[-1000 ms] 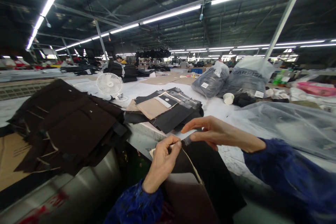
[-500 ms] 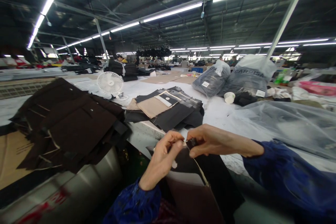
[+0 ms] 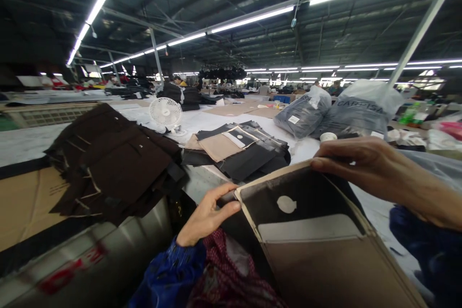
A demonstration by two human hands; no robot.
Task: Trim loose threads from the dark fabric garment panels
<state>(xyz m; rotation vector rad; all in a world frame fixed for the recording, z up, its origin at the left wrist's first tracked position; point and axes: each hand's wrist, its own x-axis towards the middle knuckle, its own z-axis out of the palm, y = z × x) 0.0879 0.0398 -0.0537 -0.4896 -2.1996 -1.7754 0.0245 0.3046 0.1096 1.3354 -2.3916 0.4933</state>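
Note:
A sewn fabric panel [image 3: 314, 264] is spread in front of me, tilted toward me. Its upper part is black with a pale round patch [image 3: 286, 204]; below lie a whitish strip [image 3: 310, 228] and a brownish pocket piece. Light edging runs along its top and sides. My left hand [image 3: 207, 215] pinches the panel's upper left corner between thumb and fingers. At the top edge near the upper right corner, my right hand [image 3: 375, 173] grips it the same way. Whether anything else is tucked in the right hand is hidden.
Dark brown fabric pieces [image 3: 122, 154] are piled at the left, near a cardboard sheet [image 3: 32, 197]. Ahead lies a stack of black and beige panels [image 3: 238, 154]. A small white fan [image 3: 165, 111] stands behind. Filled plastic bags [image 3: 303, 113] sit at the back right.
My hands have moved apart, the right one going right and up. The panel is now raised and stretched between them. The small dark object seen at the right fingers no longer shows.

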